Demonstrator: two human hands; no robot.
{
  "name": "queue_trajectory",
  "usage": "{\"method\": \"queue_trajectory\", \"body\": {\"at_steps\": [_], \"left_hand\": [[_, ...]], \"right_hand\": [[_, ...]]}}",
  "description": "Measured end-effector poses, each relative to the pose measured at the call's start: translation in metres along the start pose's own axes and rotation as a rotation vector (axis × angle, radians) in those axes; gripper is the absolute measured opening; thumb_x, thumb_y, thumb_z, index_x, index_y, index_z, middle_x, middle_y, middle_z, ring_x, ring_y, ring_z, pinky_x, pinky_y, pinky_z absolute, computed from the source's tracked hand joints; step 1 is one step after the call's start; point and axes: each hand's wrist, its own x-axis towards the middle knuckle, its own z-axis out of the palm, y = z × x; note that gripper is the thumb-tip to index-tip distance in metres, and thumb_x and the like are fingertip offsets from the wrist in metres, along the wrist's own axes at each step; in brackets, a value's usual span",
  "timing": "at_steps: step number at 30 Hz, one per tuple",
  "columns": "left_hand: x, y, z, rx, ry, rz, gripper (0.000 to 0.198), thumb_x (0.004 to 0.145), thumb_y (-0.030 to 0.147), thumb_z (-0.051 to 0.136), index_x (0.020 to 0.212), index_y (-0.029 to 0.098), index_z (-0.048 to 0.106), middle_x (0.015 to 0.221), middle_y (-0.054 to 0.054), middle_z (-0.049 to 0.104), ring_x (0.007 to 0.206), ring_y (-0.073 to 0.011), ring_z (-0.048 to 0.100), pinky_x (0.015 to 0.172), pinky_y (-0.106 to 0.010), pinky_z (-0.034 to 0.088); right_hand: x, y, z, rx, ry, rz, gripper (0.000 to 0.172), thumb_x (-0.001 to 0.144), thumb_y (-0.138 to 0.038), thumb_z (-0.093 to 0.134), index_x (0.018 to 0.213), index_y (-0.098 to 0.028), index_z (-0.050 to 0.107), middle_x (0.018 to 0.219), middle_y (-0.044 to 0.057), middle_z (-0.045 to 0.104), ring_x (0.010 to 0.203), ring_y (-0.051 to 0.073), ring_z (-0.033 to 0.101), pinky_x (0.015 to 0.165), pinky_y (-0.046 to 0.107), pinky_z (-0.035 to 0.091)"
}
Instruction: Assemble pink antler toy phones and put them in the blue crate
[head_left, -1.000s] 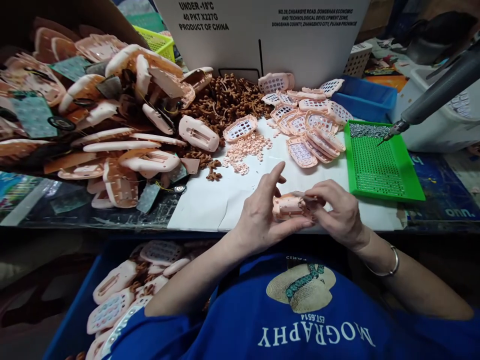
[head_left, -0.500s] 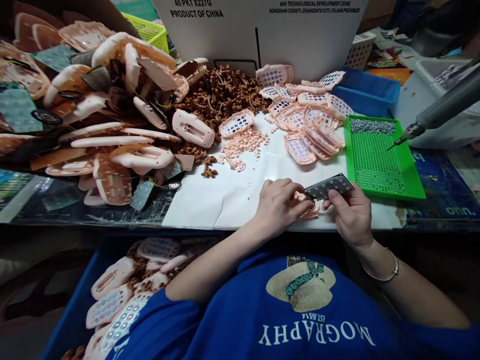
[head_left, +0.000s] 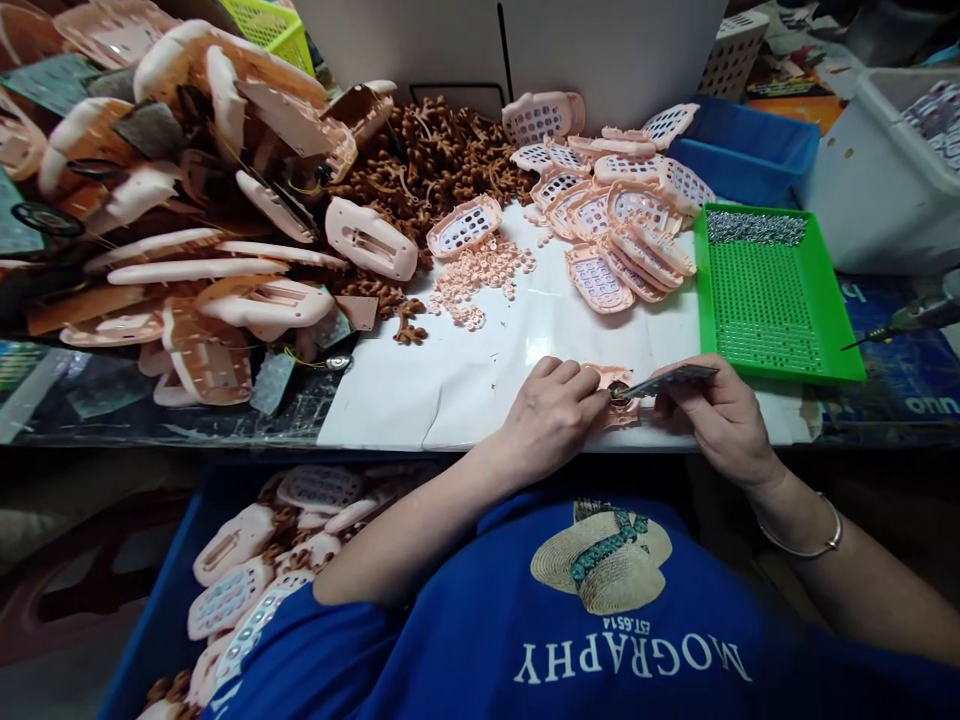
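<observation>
A pink plastic shell half [head_left: 621, 415] lies on the white sheet at the table's front edge, partly hidden by my fingers. My left hand [head_left: 556, 408] is closed at its left side, gripping its edge. A small dark round speaker [head_left: 619, 391] shows in the shell by those fingertips. To the right, my right hand [head_left: 720, 415] pinches a thin dark circuit board [head_left: 671, 377], tilted nearly edge-on, its left end by the speaker.
A green tray [head_left: 780, 300] with small screws stands at right, beside a power screwdriver [head_left: 907, 320]. Behind are pink perforated shells [head_left: 600, 280], small pink rings [head_left: 480, 280] and brown plastic pieces [head_left: 442, 150]. Shell parts [head_left: 262, 300] heap at left; a blue bin [head_left: 150, 610] sits below.
The circuit board has tipped from showing its dotted face to nearly edge-on. My right hand has moved slightly right. The screwdriver hangs farther right, and the view has shifted.
</observation>
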Motion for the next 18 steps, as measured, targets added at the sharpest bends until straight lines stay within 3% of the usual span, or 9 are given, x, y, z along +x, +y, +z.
{"method": "queue_trajectory", "body": {"at_steps": [5,9,13,16,18], "left_hand": [[0.003,-0.001,-0.005,-0.083,-0.086,-0.013,0.026,0.100,0.027,0.047,0.091,0.016,0.069,0.088,-0.006,0.064,0.079,-0.0188,0.052,0.075,-0.035,0.036],[0.003,-0.001,-0.004,-0.152,-0.093,-0.082,0.026,0.098,0.029,0.049,0.091,0.018,0.071,0.091,-0.006,0.065,0.080,-0.0190,0.053,0.077,-0.036,0.037],[0.005,0.001,-0.003,-0.240,-0.077,-0.189,0.021,0.096,0.031,0.057,0.087,0.020,0.073,0.088,-0.004,0.067,0.077,-0.0173,0.054,0.073,-0.034,0.036],[0.008,0.003,-0.005,-0.296,-0.096,-0.251,0.016,0.093,0.031,0.062,0.088,0.020,0.073,0.088,-0.003,0.067,0.078,-0.0166,0.056,0.073,-0.033,0.036],[0.010,0.004,-0.006,-0.281,-0.112,-0.264,0.015,0.092,0.031,0.063,0.089,0.021,0.073,0.088,-0.003,0.066,0.078,-0.0170,0.056,0.073,-0.033,0.036]], "right_hand": [[0.002,0.007,-0.016,-0.167,-0.267,-0.424,0.022,0.092,-0.013,0.053,0.110,-0.024,0.061,0.105,0.006,0.074,0.097,0.019,0.072,0.084,0.036,0.060],[0.003,0.011,-0.022,-0.188,-0.323,-0.502,0.030,0.090,-0.009,0.052,0.116,-0.024,0.059,0.110,0.009,0.074,0.100,0.021,0.072,0.082,0.037,0.060],[0.002,0.006,-0.016,-0.200,-0.259,-0.381,0.021,0.092,-0.012,0.053,0.108,-0.024,0.062,0.103,0.006,0.075,0.095,0.019,0.073,0.083,0.036,0.061],[0.005,0.002,-0.010,-0.120,-0.091,-0.110,0.009,0.093,-0.021,0.059,0.102,-0.024,0.060,0.092,0.001,0.074,0.077,0.014,0.072,0.070,0.028,0.062],[0.010,0.000,-0.007,-0.023,-0.033,0.043,0.013,0.090,-0.029,0.066,0.100,-0.024,0.059,0.085,-0.002,0.072,0.063,0.011,0.067,0.058,0.023,0.060]]}}
